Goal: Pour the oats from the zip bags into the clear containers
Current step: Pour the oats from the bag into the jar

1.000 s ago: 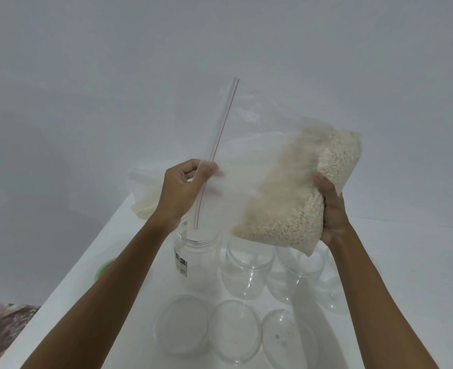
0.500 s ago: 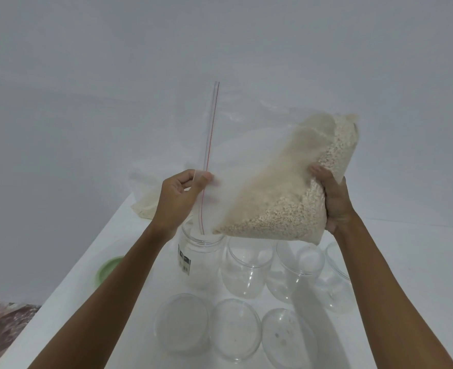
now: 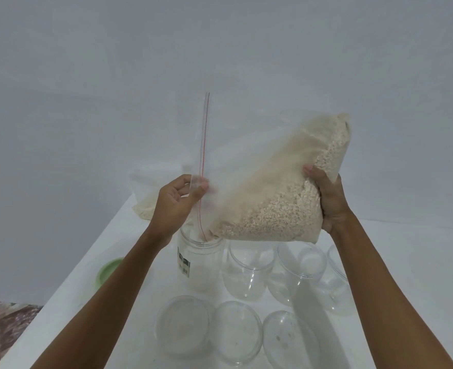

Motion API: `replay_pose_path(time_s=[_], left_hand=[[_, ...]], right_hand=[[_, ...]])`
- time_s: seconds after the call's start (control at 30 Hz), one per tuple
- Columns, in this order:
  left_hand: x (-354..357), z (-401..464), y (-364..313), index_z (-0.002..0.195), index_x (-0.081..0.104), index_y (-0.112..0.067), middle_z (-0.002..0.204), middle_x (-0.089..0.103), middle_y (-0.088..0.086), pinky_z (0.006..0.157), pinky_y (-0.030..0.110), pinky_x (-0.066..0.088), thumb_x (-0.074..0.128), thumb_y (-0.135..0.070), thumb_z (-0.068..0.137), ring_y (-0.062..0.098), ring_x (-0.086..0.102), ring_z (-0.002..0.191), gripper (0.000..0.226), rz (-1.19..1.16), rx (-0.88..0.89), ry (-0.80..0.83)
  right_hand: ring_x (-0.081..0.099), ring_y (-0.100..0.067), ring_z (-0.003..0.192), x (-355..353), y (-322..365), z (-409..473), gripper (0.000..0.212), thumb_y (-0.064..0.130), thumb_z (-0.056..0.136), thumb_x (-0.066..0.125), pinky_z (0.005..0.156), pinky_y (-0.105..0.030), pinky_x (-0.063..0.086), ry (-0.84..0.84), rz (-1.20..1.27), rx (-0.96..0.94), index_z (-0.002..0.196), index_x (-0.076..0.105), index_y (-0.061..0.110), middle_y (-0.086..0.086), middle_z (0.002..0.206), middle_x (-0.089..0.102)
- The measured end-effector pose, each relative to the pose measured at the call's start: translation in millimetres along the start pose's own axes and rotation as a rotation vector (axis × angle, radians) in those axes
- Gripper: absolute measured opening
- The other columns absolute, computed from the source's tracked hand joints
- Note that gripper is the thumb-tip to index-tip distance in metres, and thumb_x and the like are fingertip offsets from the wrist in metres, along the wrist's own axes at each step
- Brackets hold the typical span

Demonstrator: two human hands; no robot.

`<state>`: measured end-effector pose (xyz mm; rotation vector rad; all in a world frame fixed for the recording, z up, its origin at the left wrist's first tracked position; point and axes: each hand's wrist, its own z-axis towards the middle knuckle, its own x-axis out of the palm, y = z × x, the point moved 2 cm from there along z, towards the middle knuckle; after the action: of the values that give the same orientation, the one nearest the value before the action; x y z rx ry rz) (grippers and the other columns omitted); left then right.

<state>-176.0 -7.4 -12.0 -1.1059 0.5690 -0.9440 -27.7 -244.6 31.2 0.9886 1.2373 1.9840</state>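
While the bag (image 3: 268,187) hangs tilted at frame centre, its lower left corner dips into the mouth of the jar (image 3: 200,262), zip edge running near-vertical up from the rim. Oats (image 3: 278,209) are heaped in the bag's lower right half, reaching toward that corner. Left hand (image 3: 177,201) is at centre left, thumb and fingers (image 3: 201,186) pinching the zip edge just above the jar. Right hand (image 3: 326,198) is at centre right, fingers curled round the bag's bottom end, lifting it higher than the mouth. Both forearms come up from the bottom corners.

The jar stands near the bench (image 3: 406,262) left edge, little room that side; a green lid (image 3: 108,271) lies by that edge, lower left. Right of the jar, three clear tubs (image 3: 249,275) stand in a row, close together. Three clear lids (image 3: 236,331) sit in front, bottom centre. A second bag (image 3: 144,206) lies behind the left hand, against the wall. Open bench at far right.
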Motion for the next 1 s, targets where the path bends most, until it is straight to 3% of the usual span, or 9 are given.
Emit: replay_pose_path(time_s=[0.13,0.27,0.37,0.77,0.9,1.0], left_hand=[[-1.7,-3.4,2.3,0.097,0.073,-0.019,0.088,0.078,-0.012,0.074,0.011,0.051,0.065,-0.018,0.093,0.000,0.072,0.086,0.009,-0.007,-0.017,-0.023],[-5.6,-3.3,5.5,0.098,0.076,-0.016,0.093,0.079,-0.009,0.078,0.013,0.052,0.069,-0.019,0.090,0.003,0.072,0.091,0.011,-0.005,-0.036,-0.033],[-8.0,-3.8,6.5,0.096,0.076,-0.016,0.091,0.079,-0.008,0.078,0.013,0.052,0.070,-0.027,0.083,0.004,0.072,0.089,0.018,-0.025,-0.039,-0.032],[-15.7,-6.5,20.5,0.112,0.065,-0.021,0.098,0.077,-0.006,0.079,0.018,0.053,0.073,-0.030,0.085,0.008,0.071,0.093,0.029,-0.102,-0.046,-0.026],[-16.5,-6.5,24.2,0.137,0.047,-0.017,0.110,0.075,0.005,0.087,0.025,0.057,0.072,-0.027,0.081,0.015,0.072,0.100,0.062,-0.135,-0.055,-0.030],[-16.5,-6.4,24.9,0.129,0.060,-0.010,0.112,0.076,0.002,0.084,0.021,0.055,0.074,-0.026,0.084,0.016,0.071,0.105,0.050,-0.113,-0.055,-0.010]], right_hand=[[0.074,-0.020,0.075,4.1,0.6,-1.6,0.049,0.036,0.053,0.087,0.067,-0.038,0.062,0.012,0.023,-0.002,0.093,0.066,0.018,-0.001,0.079,0.073],[0.074,-0.018,0.073,8.3,3.0,-1.4,0.044,0.032,0.059,0.092,0.064,-0.035,0.061,0.011,0.012,-0.022,0.093,0.067,0.018,0.001,0.077,0.074],[0.074,-0.016,0.070,10.5,5.4,0.8,0.022,0.020,0.074,0.072,0.062,-0.033,0.060,0.009,-0.019,-0.033,0.094,0.065,0.016,0.003,0.073,0.074],[0.073,-0.021,0.081,25.5,10.2,6.7,0.071,0.038,0.046,0.093,0.071,-0.037,0.061,0.039,-0.114,-0.032,0.105,0.063,0.011,-0.003,0.087,0.072],[0.073,-0.018,0.077,26.2,10.2,8.3,0.068,0.035,0.053,0.083,0.067,-0.034,0.059,0.015,-0.123,-0.037,0.111,0.060,0.008,0.000,0.083,0.072],[0.074,-0.019,0.077,26.9,8.0,8.6,0.066,0.035,0.055,0.082,0.067,-0.034,0.060,0.011,-0.130,-0.032,0.111,0.061,0.009,0.001,0.082,0.073]])
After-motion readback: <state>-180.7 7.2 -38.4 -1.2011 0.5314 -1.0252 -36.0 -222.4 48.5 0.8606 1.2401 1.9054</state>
